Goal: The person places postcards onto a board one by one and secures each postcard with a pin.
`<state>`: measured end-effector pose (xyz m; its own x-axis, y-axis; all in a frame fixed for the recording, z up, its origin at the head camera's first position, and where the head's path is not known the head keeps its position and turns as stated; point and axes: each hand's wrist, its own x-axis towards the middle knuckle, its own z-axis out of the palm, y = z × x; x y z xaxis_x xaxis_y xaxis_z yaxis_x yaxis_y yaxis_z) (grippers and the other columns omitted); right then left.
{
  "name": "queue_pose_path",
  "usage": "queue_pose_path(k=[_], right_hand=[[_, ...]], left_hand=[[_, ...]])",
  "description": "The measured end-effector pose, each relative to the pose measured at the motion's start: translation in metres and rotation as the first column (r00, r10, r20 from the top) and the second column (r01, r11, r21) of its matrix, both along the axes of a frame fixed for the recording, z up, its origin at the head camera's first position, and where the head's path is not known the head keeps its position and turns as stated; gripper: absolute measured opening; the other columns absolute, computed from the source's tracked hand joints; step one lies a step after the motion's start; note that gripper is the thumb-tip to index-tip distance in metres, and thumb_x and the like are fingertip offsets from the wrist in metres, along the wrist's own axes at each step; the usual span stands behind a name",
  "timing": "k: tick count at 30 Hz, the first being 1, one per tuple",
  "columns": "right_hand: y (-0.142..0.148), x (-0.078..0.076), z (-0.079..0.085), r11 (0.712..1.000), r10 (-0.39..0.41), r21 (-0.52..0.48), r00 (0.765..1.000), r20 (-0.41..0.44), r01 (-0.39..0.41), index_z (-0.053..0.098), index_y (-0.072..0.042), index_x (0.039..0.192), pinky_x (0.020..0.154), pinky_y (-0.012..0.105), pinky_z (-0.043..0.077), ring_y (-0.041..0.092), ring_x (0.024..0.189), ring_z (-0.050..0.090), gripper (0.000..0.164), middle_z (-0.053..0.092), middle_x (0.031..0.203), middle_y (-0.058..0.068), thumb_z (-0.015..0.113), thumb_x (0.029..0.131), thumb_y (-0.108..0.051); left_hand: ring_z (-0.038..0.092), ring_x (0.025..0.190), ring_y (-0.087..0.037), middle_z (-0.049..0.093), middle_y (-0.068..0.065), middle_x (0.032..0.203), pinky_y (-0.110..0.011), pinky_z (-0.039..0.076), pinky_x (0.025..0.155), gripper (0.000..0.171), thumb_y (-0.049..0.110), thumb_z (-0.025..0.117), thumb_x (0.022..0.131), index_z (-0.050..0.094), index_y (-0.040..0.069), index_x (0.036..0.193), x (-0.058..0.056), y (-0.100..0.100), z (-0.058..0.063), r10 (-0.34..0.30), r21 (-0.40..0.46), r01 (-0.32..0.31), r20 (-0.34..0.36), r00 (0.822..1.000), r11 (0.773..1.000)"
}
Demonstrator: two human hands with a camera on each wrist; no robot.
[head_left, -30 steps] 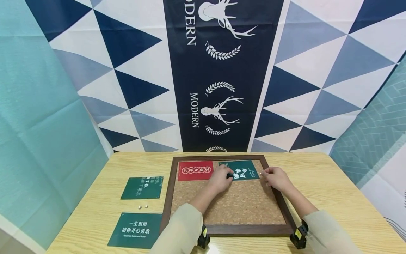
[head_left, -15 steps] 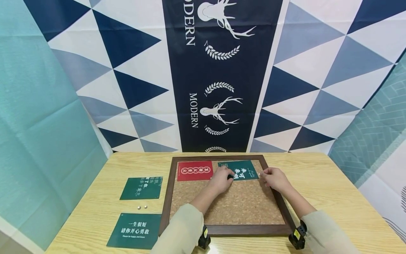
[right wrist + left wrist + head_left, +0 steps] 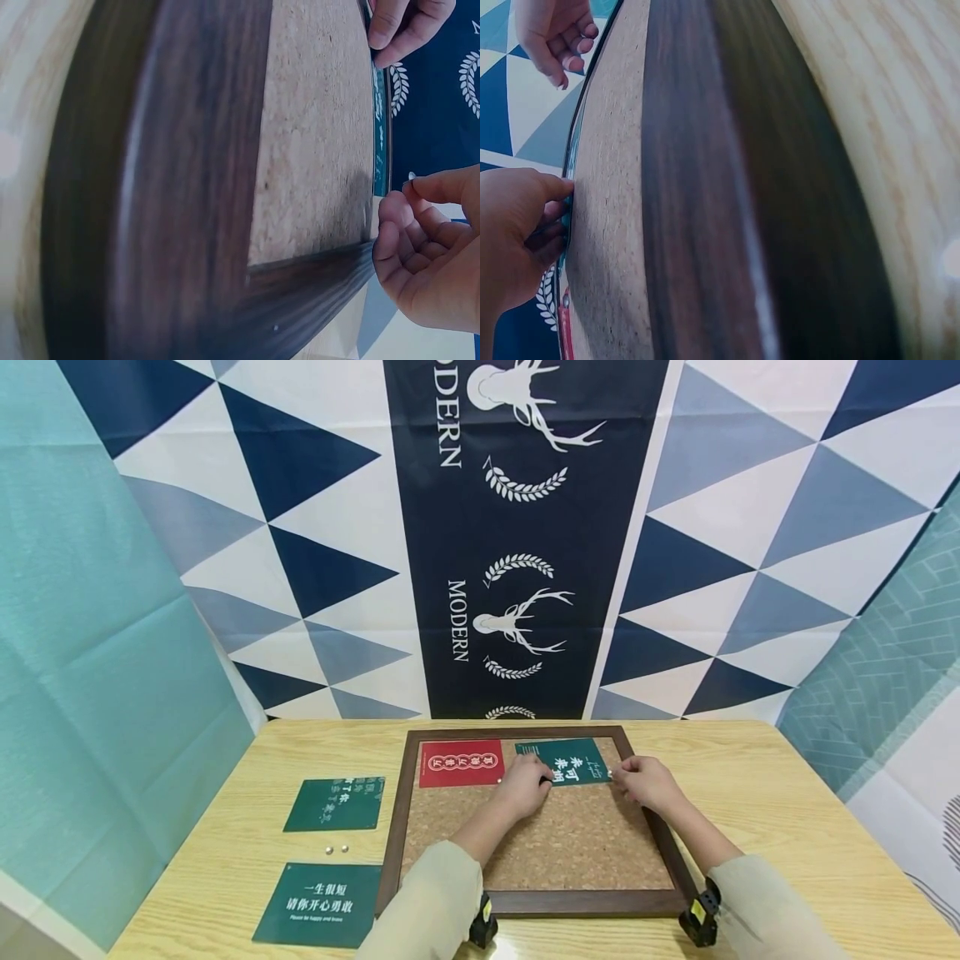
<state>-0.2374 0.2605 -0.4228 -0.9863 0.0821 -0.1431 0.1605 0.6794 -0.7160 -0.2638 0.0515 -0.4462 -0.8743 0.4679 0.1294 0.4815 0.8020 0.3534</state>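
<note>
A green card (image 3: 587, 757) with white lettering lies on the cork board (image 3: 555, 852), toward the back right of its brown frame. My left hand (image 3: 522, 787) rests on the card's left part, fingertips pressing it against the cork and covering some lettering. My right hand (image 3: 651, 785) is at the card's right edge. There the thumb and index finger pinch a small push pin (image 3: 412, 177) with a pale round head, the other fingers curled beneath. A red card (image 3: 459, 763) lies left of the green one, with a pale pin head near its lower right corner.
Left of the board, one green card (image 3: 335, 806) lies behind another green card (image 3: 318, 906). Two loose pale push pins (image 3: 337, 850) sit between them. The wooden table (image 3: 780, 827) reaches back to a patterned cloth (image 3: 510, 543).
My right hand has shifted slightly left with the push pin, closer to the green card's right edge. My left hand stays almost still on the card.
</note>
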Motion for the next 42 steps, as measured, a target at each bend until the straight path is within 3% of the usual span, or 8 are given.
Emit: queue_pose_path(k=[12,21,42], right_hand=[[-0.003,-0.004,-0.004,1.000,0.010,-0.020,1.000,-0.006,-0.010,0.055,0.008,0.093,0.049,0.026,0.045,0.014,0.056,0.052,0.025,0.055,0.069,0.008,0.044,0.089,-0.013],[-0.003,-0.007,-0.010,1.000,0.021,0.007,1.000,0.003,-0.021,0.056,0.007,0.091,0.049,0.027,0.046,0.014,0.056,0.053,0.023,0.055,0.068,0.008,0.045,0.088,-0.013],[-0.005,-0.013,-0.016,0.999,0.022,0.036,0.999,0.024,-0.023,0.056,0.005,0.086,0.046,0.027,0.044,0.014,0.052,0.052,0.019,0.052,0.063,0.006,0.047,0.087,-0.012]], left_hand=[[0.049,0.091,-0.013,0.058,0.000,0.096,-0.022,0.040,0.079,0.017,0.017,0.055,0.085,0.069,0.016,0.096,-0.001,-0.001,0.000,-0.020,0.013,0.020,-0.032,0.999,1.000],[0.048,0.093,-0.013,0.057,0.000,0.099,-0.022,0.040,0.082,0.018,0.019,0.054,0.086,0.068,0.017,0.097,0.000,0.000,0.001,-0.012,-0.001,0.012,0.007,1.000,1.000],[0.048,0.093,-0.013,0.057,0.000,0.098,-0.023,0.040,0.081,0.017,0.019,0.055,0.086,0.069,0.017,0.097,0.001,0.000,0.002,-0.007,-0.007,0.007,-0.014,1.000,1.000]])
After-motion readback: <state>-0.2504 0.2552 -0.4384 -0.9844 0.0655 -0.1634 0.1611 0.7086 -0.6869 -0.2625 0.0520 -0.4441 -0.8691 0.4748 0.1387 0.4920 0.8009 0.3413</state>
